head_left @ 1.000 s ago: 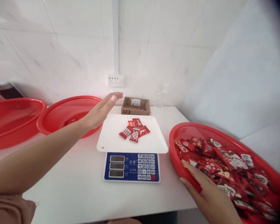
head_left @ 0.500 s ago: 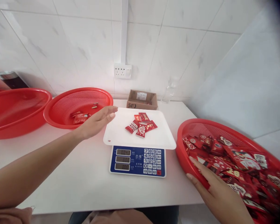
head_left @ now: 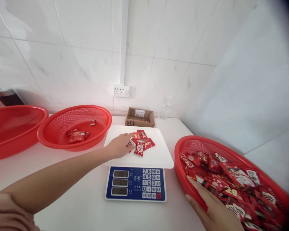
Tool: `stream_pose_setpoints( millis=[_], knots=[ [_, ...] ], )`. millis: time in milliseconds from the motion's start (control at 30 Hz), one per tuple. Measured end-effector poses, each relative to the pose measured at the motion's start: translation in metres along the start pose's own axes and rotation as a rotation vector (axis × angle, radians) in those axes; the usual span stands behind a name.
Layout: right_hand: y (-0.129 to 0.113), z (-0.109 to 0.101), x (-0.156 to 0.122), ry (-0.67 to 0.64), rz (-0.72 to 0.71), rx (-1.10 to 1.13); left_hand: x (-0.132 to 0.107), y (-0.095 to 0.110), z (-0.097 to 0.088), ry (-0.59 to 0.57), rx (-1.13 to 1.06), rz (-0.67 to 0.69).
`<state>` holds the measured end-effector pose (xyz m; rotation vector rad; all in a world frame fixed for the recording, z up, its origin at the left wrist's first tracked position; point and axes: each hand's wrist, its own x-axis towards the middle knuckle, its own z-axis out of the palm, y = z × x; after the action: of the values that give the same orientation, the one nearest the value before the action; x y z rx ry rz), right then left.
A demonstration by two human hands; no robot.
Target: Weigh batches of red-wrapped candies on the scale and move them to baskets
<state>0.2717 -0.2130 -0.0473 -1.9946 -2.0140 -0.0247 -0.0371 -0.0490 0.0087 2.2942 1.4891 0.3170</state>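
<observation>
My left hand [head_left: 119, 146] is over the left part of the white weighing pan [head_left: 156, 158], with its fingers curled onto a small red wrapped candy [head_left: 132, 143] and partly hiding it. Beside the fingers, several more red wrapped candies lie in a loose heap, among them one marked 520 [head_left: 139, 148]. The pan sits on a blue digital scale [head_left: 136, 184] with a keypad and lit readouts. At the lower right, my right hand [head_left: 214, 205] grips the near rim of a red basket [head_left: 180, 173], which is full of red-wrapped candies [head_left: 238, 175].
Left of the scale stands a red perforated basket [head_left: 74, 110] with a few candies inside. Another red basket [head_left: 14, 146] is at the far left. Behind the pan are a small cardboard box [head_left: 141, 118] and a clear bottle [head_left: 165, 110] by the tiled wall.
My left hand has moved right and down from the pan's left edge onto the candies. My right hand stays at the basket rim. The head view has tilted up slightly.
</observation>
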Motion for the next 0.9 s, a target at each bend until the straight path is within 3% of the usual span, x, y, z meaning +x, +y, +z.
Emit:
stream_pose_setpoints(
  millis=[133,333,667,900],
  knots=[
    [0.003,0.003,0.000,0.020,-0.031,0.004,0.008,0.008,0.000,-0.047,0.080,-0.010],
    [0.006,0.004,-0.001,0.021,-0.047,0.006,0.019,0.005,-0.007,-0.065,0.095,0.002],
    [0.005,0.004,-0.001,0.069,-0.089,-0.025,0.019,0.026,-0.004,-0.242,0.177,0.431],
    [0.004,0.001,0.001,0.092,-0.124,-0.040,0.025,0.024,-0.014,-0.157,0.263,0.439]
  ],
)
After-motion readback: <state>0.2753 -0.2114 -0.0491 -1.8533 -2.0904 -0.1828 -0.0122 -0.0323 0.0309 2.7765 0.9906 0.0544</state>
